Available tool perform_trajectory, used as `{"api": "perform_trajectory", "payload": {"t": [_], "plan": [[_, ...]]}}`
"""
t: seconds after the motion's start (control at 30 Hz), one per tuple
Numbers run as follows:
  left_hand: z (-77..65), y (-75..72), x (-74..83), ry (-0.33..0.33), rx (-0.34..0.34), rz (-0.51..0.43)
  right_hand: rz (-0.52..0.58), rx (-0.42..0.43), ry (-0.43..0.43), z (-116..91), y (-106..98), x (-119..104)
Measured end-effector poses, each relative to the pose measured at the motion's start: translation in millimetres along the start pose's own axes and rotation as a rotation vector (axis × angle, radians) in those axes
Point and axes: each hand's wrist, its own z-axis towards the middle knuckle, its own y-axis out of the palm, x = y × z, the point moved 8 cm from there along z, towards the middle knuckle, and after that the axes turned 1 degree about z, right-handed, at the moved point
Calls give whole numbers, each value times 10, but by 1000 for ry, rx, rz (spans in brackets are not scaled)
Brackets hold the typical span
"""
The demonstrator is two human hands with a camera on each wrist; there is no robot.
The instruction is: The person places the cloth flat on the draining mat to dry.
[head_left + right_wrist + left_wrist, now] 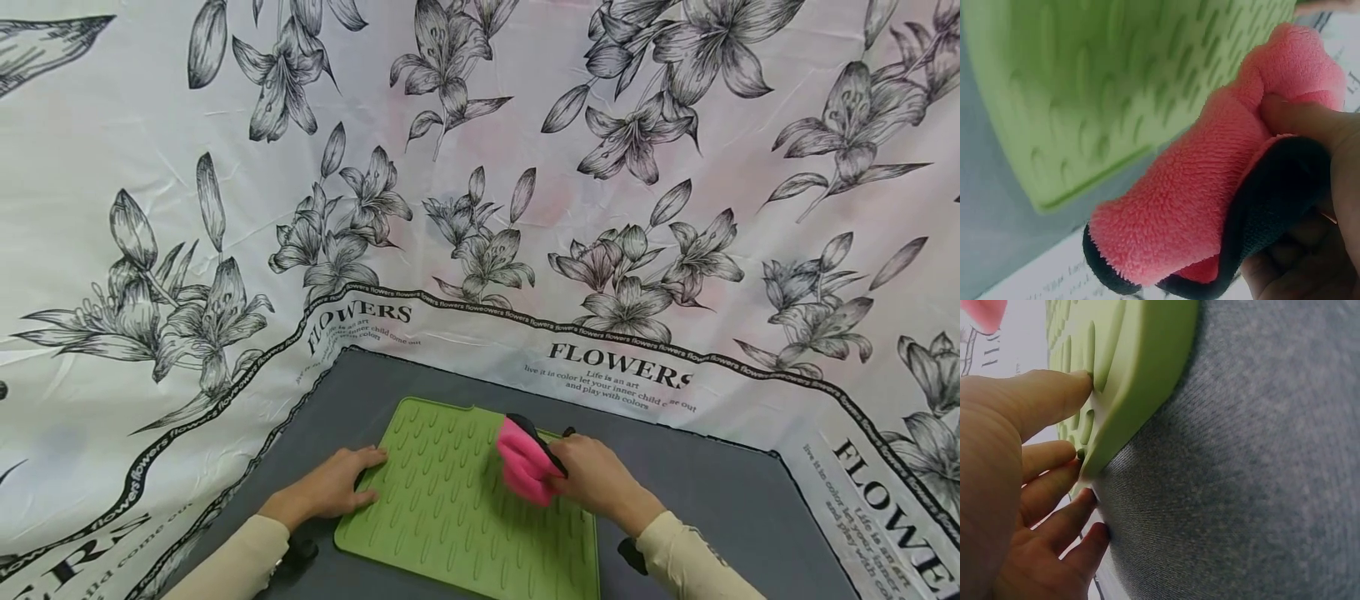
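Note:
A lime green drying mat (457, 508) with rows of raised ridges lies flat on the grey table. My left hand (333, 483) rests at its left edge, thumb and fingers spread. In the left wrist view the thumb (1060, 394) presses the top near the rim, while the lower fingers (1085, 550) reach down to the grey cloth surface. Bunched in my right hand (600, 475) is a pink fluffy cleaning cloth (521, 462) with a dark back and black edging. The right wrist view has the thumb sunk into the cloth (1172, 206), held above the mat's right part.
Grey fabric covers the table (705, 492) around the mat. White curtains (480, 200) printed with black flowers and lettering rise along the left, back and right edges. Dark wrist straps (632, 556) sit by both cream sleeves.

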Motion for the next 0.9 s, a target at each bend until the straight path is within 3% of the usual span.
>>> {"api": "perform_trajectory", "payload": {"t": [0.37, 0.63, 0.9], "plan": [[-15, -6, 5, -10, 16, -19, 12, -18, -104, 191, 450, -349], [-14, 32, -24, -10, 10, -21, -18, -133, -99, 180, 860, -500], [-17, 35, -28, 0, 14, -24, 28, -123, -58, 154, 889, -487]]}}
